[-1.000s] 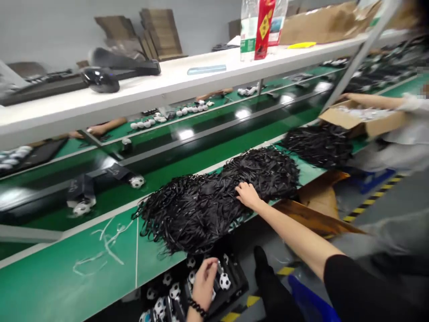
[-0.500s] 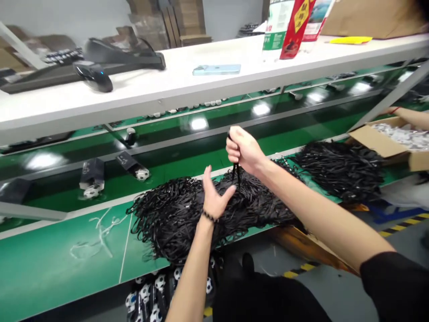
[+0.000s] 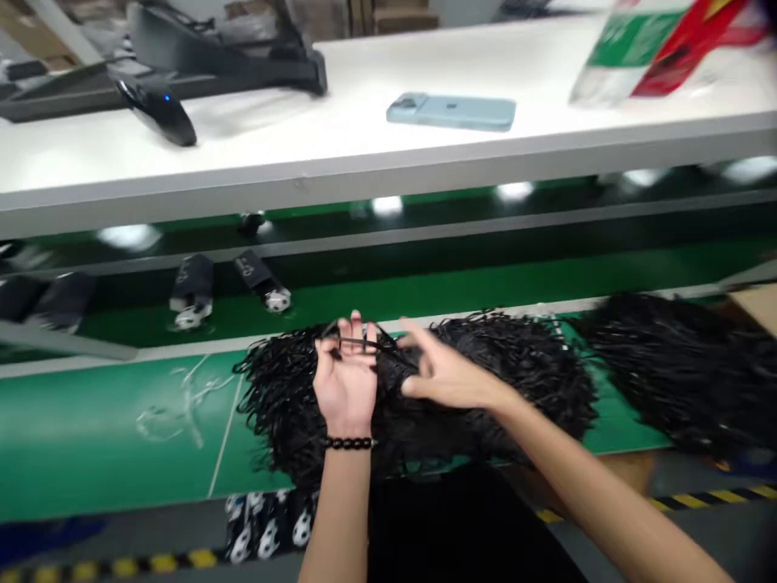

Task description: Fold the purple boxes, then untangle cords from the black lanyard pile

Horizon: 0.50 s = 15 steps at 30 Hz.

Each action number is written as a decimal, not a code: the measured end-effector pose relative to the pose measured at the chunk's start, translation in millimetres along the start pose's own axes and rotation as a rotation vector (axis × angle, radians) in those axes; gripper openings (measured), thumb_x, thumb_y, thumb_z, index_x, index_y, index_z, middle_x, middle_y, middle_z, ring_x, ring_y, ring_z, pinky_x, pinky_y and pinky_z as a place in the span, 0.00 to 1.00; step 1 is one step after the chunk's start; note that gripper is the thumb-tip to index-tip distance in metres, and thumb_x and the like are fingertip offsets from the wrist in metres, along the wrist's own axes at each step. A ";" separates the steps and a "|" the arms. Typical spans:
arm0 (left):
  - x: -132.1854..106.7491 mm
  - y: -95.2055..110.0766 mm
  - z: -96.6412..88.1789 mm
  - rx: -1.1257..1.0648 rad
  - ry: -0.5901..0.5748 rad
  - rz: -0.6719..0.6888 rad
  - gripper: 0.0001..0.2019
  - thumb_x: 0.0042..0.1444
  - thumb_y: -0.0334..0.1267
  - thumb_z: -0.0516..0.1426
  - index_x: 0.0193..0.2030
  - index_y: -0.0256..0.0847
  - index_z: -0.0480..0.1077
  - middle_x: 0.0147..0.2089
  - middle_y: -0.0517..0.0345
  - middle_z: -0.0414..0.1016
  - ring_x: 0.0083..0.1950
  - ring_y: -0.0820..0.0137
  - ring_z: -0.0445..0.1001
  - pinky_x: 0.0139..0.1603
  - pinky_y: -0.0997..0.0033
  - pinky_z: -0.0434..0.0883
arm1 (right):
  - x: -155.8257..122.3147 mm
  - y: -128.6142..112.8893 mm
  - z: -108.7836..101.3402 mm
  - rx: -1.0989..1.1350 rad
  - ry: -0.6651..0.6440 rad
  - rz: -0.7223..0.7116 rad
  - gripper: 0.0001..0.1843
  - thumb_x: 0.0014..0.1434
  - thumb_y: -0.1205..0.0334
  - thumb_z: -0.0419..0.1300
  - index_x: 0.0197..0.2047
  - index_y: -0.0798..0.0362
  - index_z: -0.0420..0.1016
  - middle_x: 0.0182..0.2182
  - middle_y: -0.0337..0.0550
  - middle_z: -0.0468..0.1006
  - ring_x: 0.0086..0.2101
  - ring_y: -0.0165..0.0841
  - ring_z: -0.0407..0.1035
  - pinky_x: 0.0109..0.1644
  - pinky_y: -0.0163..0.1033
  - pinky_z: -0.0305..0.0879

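Observation:
My left hand (image 3: 346, 380), with a black bead bracelet, is raised palm towards me over a large heap of black lanyards (image 3: 522, 380). A thin black lanyard strand (image 3: 364, 344) lies across its fingers. My right hand (image 3: 443, 376) is blurred, with fingers spread, just beside that strand and above the heap. It holds nothing that I can see. A second heap of black lanyards (image 3: 680, 372) lies to the right on the green bench top (image 3: 121, 437).
A white shelf (image 3: 243, 162) runs behind, bearing a pale blue phone (image 3: 452, 112), a black handheld device (image 3: 158, 113) and a plastic bottle (image 3: 631, 57). Beyond the bench, a green conveyor (image 3: 425, 283) carries boxed soccer-ball items (image 3: 276, 300). More soccer-ball items (image 3: 267, 526) sit below the front edge.
My right hand has let go of the lanyards it pinched upward and moved down and left. My left hand has risen, with a strand across its fingers. The view has tipped downward.

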State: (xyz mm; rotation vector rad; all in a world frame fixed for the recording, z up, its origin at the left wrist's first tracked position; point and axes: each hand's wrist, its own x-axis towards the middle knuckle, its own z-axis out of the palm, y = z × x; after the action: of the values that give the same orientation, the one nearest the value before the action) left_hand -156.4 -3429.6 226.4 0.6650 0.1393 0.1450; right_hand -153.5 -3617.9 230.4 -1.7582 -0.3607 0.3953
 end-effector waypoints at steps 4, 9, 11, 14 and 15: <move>27.2 34.9 28.3 0.139 0.108 0.126 0.20 0.70 0.41 0.45 0.28 0.40 0.67 0.34 0.64 0.73 0.32 0.81 0.72 0.38 0.78 0.75 | 48.0 34.1 57.5 0.154 -0.361 -0.088 0.21 0.63 0.47 0.55 0.37 0.58 0.76 0.29 0.42 0.74 0.27 0.29 0.62 0.34 0.36 0.60; 25.4 80.3 30.7 0.658 0.108 0.326 0.22 0.42 0.54 0.70 0.26 0.39 0.69 0.25 0.63 0.70 0.27 0.73 0.72 0.27 0.75 0.74 | 54.0 25.3 -1.8 -0.048 -0.333 -0.113 0.24 0.66 0.46 0.51 0.34 0.57 0.77 0.31 0.44 0.77 0.33 0.34 0.69 0.40 0.38 0.63; 22.8 85.8 23.0 0.889 0.071 0.258 0.23 0.43 0.57 0.69 0.31 0.37 0.73 0.19 0.64 0.66 0.14 0.79 0.56 0.12 0.79 0.55 | 44.9 19.1 -33.0 -0.232 -0.280 -0.072 0.21 0.65 0.48 0.53 0.33 0.56 0.78 0.31 0.43 0.78 0.33 0.35 0.70 0.39 0.38 0.62; 22.6 80.5 2.7 1.042 0.023 0.181 0.23 0.49 0.57 0.66 0.36 0.35 0.74 0.16 0.65 0.61 0.14 0.81 0.50 0.12 0.82 0.45 | 20.0 7.6 -64.9 -0.268 0.026 -0.107 0.17 0.63 0.55 0.53 0.32 0.54 0.78 0.31 0.43 0.79 0.35 0.34 0.71 0.40 0.38 0.62; 23.5 76.6 -5.3 1.061 0.006 0.173 0.23 0.49 0.56 0.66 0.35 0.35 0.74 0.16 0.65 0.61 0.15 0.81 0.52 0.14 0.83 0.47 | 10.1 3.0 -71.6 -0.199 0.150 -0.153 0.16 0.62 0.56 0.54 0.32 0.54 0.79 0.35 0.43 0.79 0.34 0.33 0.71 0.39 0.37 0.62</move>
State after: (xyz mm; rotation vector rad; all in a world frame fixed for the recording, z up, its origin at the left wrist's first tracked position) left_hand -141.1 -3362.6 268.0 1.7364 0.1610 0.2394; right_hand -112.2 -3676.2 241.5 -1.9259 -0.4353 0.1197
